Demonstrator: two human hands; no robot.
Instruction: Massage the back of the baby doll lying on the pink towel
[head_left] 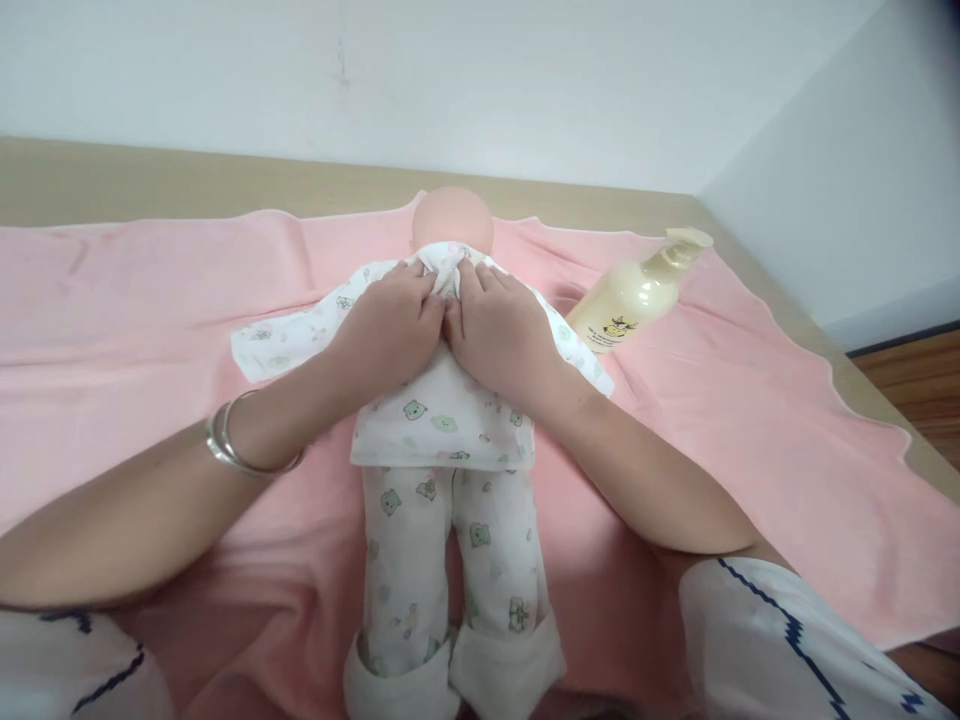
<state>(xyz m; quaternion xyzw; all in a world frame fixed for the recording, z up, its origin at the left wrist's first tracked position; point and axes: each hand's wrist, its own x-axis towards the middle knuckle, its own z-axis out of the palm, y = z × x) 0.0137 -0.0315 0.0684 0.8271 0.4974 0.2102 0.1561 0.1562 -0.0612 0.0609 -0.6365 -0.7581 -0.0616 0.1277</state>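
Note:
A baby doll [452, 216] lies on its back on a pink towel [135, 300], dressed in a white printed top [442, 420] and matching trousers [420, 560]. My left hand [390, 325] and my right hand [499, 330] rest side by side on the doll's chest. Their fingers are bent and pinch the gathered collar of the top just below the doll's chin. A silver bangle [232, 445] circles my left wrist.
A cream pump bottle [637, 295] lies on its side on the towel, right of the doll's shoulder. The towel covers a wooden surface [150, 180] set against a white wall. The surface's right edge drops to a wooden floor [922, 385].

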